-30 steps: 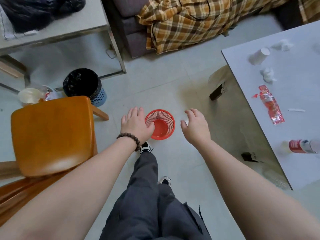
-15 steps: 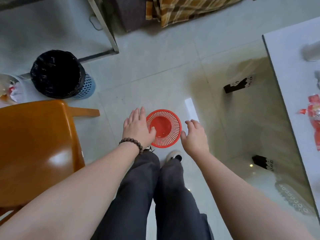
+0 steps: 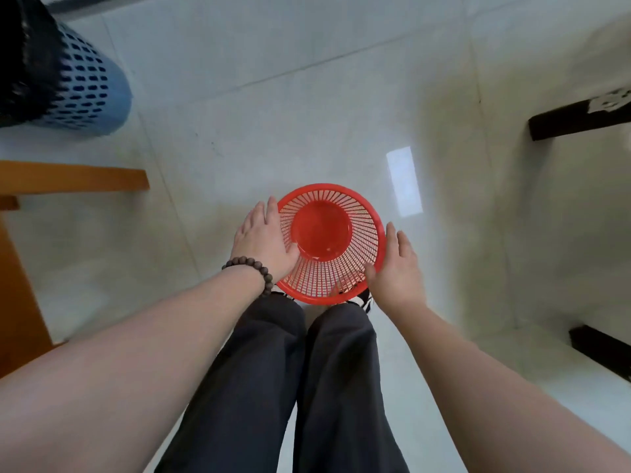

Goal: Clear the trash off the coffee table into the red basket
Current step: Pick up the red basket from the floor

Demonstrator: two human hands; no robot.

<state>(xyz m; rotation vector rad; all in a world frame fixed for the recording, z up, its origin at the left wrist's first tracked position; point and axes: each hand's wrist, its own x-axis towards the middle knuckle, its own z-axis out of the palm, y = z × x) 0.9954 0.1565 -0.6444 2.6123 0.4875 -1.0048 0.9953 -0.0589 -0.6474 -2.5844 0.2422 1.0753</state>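
The red basket (image 3: 362,220), a round mesh one with nothing in it, stands on the tiled floor just in front of my shoes. My left hand (image 3: 261,238), with a bead bracelet on the wrist, lies against its left rim with the thumb reaching inside. On the other side my right hand (image 3: 397,268) straddles the right rim, thumb over the mesh and fingers outside. The coffee table top and its trash are out of view.
A blue perforated bin (image 3: 85,87) with a black liner stands at the far left. An orange wooden chair (image 3: 68,179) is at the left edge. Two black table legs (image 3: 577,119) (image 3: 601,349) stand at the right. My dark trouser legs (image 3: 307,387) fill the bottom middle.
The view has tilted down and closer to the floor, so the table top has left the frame. Both hands have dropped from above the basket onto its rim.
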